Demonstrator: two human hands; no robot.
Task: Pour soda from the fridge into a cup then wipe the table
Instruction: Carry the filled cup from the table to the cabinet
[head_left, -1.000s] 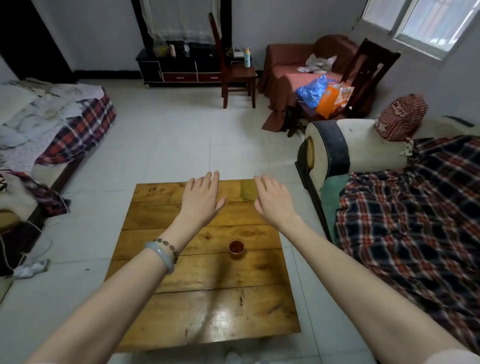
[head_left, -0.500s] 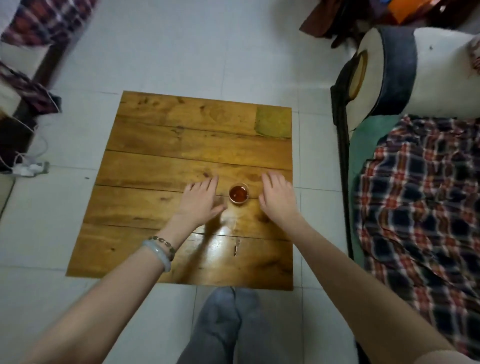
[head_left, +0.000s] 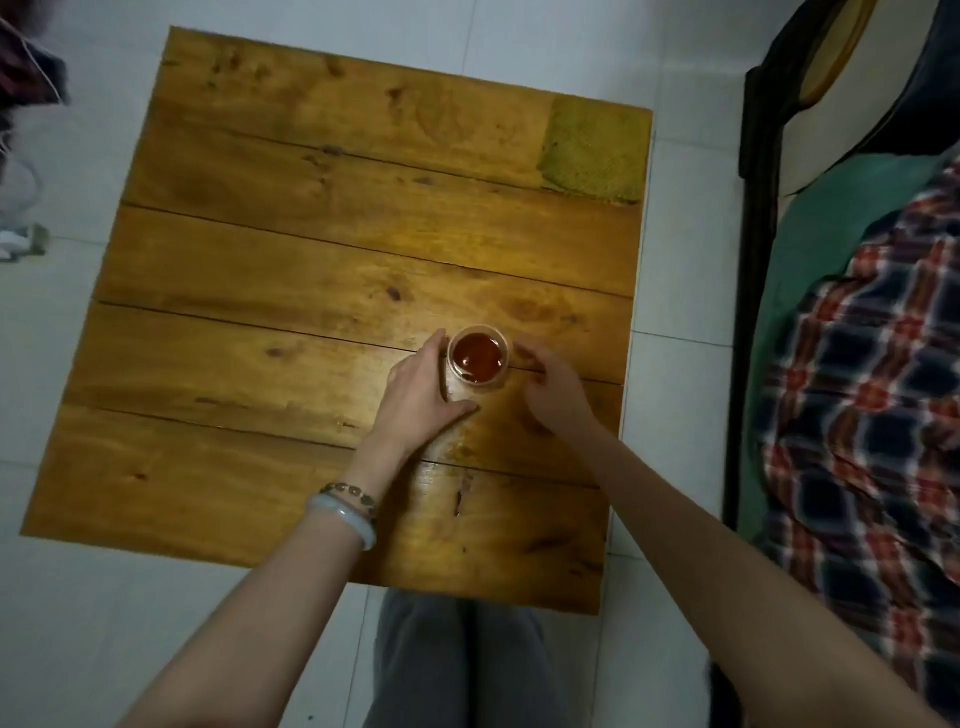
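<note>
Wooden table (head_left: 260, 312) bears a cup (head_left: 479, 358), left hand (head_left: 421, 389) gripping it, right hand (head_left: 553, 389) blurred, hold unclear.

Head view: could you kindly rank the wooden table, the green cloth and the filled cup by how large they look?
1. wooden table, by far the largest.
2. green cloth, on its far right corner.
3. cup, the smallest, even though its rim stands nearer the camera.

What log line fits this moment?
left hand: grips cup | right hand: beside cup, contact unclear | cup: upright, filled | green cloth: far-right table corner
</note>
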